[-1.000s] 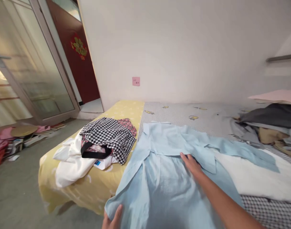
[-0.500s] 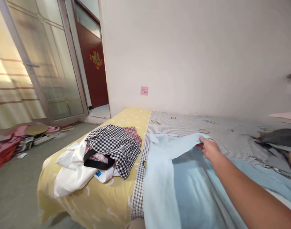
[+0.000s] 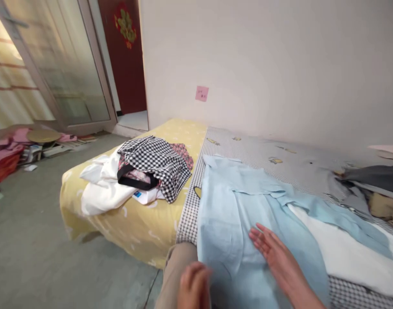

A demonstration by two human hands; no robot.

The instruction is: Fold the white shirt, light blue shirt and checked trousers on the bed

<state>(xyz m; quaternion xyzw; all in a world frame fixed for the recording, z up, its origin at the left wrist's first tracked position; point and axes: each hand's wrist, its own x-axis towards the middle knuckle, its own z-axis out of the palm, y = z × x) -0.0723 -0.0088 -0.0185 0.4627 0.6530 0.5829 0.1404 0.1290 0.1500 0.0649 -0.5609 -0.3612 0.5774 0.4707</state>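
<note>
A light blue shirt (image 3: 220,219) lies spread on the bed, its left side folded inward and a sleeve stretching off to the right. Over the middle of it is my right hand (image 3: 273,253), fingers straight and nothing in them; whether it touches the cloth I cannot tell. My left hand (image 3: 193,283) is at the bottom, beside the shirt's lower left edge and in front of my knee. Its fingers look bent but are smeared by motion, so any hold on the cloth cannot be made out.
On the yellow sheet (image 3: 148,238) to the left is a heap with a black-and-white checked garment (image 3: 158,159) and a white one (image 3: 103,193). A white cloth (image 3: 344,249) lies under the sleeve. Dark clothes (image 3: 376,178) are piled at right. The wall (image 3: 267,64) stands behind.
My right hand has let go of the shirt's upper edge and moved down toward me. The lifted cloth now lies flat. My left hand has come into view, and the camera tilts lower.
</note>
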